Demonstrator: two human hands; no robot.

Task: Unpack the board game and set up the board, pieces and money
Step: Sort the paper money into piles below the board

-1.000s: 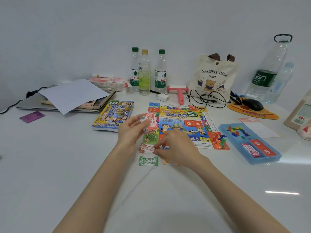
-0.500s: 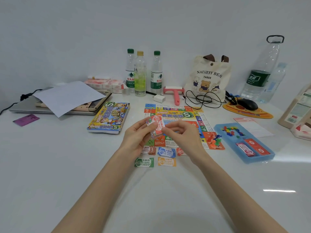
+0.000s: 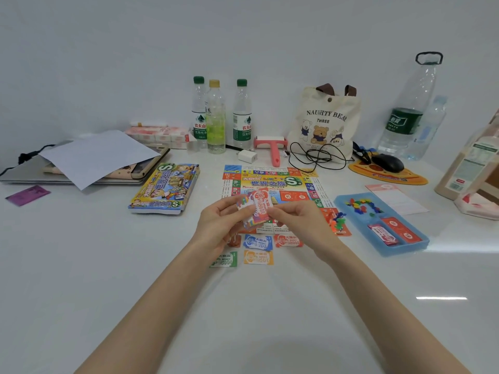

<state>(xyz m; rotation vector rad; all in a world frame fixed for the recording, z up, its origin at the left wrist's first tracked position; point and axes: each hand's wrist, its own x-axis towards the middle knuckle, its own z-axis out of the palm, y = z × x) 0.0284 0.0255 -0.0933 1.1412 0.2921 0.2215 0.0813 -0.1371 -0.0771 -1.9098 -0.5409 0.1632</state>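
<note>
In the head view, the left hand (image 3: 216,225) holds a small stack of thin paper money notes (image 3: 255,209) above the near edge of the flat printed paper board (image 3: 270,182). Its fingers are curled under the stack and the thumb lies on top. The right hand (image 3: 299,220) pinches the red-and-white top note between thumb and fingertips.

Just below the hands, rectangular notes lie flat on the glossy white table (image 3: 108,265): a blue note (image 3: 258,242), a red note (image 3: 287,241), a green note (image 3: 225,259), an orange note (image 3: 258,257) and a brown note (image 3: 234,241), which is half hidden by the left hand.

To the right lies a shallow light-blue plastic tray (image 3: 413,247) with small coloured plastic pieces (image 3: 361,206) and red cards (image 3: 402,230). The colourful cardboard game box (image 3: 164,188) lies left of the board.
</note>
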